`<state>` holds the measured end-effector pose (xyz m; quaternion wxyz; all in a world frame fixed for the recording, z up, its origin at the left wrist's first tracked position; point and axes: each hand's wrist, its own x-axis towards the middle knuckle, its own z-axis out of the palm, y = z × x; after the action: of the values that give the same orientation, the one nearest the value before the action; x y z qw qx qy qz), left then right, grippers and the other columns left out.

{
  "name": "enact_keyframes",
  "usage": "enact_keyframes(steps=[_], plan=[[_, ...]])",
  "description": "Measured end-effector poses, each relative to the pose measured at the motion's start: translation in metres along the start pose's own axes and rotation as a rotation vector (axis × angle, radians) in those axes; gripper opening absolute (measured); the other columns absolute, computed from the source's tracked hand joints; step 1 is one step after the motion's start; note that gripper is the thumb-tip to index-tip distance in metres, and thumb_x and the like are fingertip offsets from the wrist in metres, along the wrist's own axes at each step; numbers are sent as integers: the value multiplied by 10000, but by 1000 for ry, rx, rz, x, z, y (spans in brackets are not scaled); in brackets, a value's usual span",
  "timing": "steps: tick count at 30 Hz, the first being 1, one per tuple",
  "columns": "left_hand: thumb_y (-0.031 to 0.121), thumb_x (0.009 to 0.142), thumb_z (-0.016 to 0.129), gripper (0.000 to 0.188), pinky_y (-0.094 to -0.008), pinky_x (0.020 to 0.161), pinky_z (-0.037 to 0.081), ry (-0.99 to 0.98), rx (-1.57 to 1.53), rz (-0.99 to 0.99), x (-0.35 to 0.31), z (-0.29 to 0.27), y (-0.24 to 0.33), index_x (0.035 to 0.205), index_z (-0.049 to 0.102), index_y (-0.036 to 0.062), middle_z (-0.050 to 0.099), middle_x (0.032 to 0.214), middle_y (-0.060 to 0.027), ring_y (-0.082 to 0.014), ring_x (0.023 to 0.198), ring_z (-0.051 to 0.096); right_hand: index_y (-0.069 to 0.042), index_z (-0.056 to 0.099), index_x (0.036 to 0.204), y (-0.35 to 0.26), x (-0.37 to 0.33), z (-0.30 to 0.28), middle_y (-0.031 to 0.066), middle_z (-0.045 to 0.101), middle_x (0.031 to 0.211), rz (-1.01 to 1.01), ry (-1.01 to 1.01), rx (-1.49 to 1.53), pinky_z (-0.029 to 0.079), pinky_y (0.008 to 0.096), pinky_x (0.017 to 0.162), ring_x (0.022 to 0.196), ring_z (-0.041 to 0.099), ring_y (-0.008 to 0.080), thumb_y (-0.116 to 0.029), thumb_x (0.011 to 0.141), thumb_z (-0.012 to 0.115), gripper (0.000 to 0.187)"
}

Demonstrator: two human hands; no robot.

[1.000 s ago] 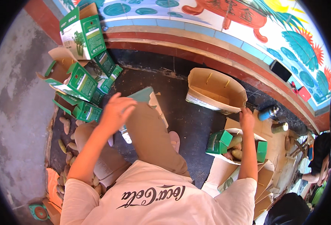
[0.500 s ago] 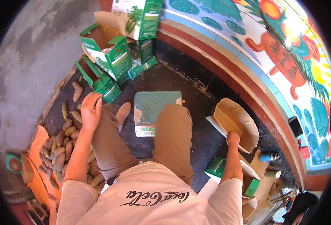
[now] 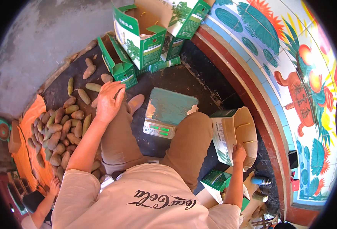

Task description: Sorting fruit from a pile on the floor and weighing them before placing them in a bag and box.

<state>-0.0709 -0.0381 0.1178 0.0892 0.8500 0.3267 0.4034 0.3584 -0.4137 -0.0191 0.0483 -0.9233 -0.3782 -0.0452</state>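
Note:
My right hand (image 3: pixel 239 153) grips the near rim of an open cardboard carton (image 3: pixel 225 137) to the right of my knee. That carton is tilted, with its brown inside and two yellow cord loops in sight. My left hand (image 3: pixel 110 100) hangs in the air above my left knee, its fingers stretched out and nothing in them. Just beyond it stands a narrow green carton (image 3: pixel 124 72). A weighing scale (image 3: pixel 172 105) with a worn teal top and lit green displays sits between my feet, partly hidden by my right knee.
A heap of brown and greenish elongated vegetables (image 3: pixel 55 133) lies at left by an orange sheet (image 3: pixel 25 149). Another person's hand (image 3: pixel 54 186) reaches toward it. Green-and-white cartons (image 3: pixel 147 47) stand at the back. At right are another carton (image 3: pixel 216 179), a blue flask (image 3: pixel 261 181) and a low wall (image 3: pixel 248 78).
The carton in my right hand has turned, so its printed white side now shows. My left hand stays raised with its fingers out. The whole view has swung left.

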Motion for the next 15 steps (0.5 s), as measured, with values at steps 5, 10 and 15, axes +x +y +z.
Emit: enact_keyframes(steps=[5, 10, 15], plan=[[85, 777, 620, 101, -431, 884, 424, 64, -2, 6, -2, 0, -6, 844, 634, 11, 655, 858, -117, -291, 918, 609, -40, 508, 781, -62, 35, -55, 143, 565, 767, -218, 89, 61, 451, 429, 641, 762, 562, 342, -146, 786, 598, 139], [84, 785, 616, 98, -423, 888, 430, 50, 52, 7, -6, -5, -7, 839, 641, 6, 658, 870, -106, -268, 940, 611, -45, 508, 770, -128, 81, -81, 128, 563, 756, -431, 135, 54, 449, 421, 641, 757, 562, 323, -143, 760, 624, 152], [73, 763, 632, 87, -425, 883, 435, 62, 70, 17, -10, -8, -9, 818, 642, 6, 660, 855, -104, -273, 927, 616, -54, 517, 760, -203, 110, -80, 105, 575, 751, -614, 94, 66, 459, 405, 651, 755, 575, 301, -146, 735, 647, 161]])
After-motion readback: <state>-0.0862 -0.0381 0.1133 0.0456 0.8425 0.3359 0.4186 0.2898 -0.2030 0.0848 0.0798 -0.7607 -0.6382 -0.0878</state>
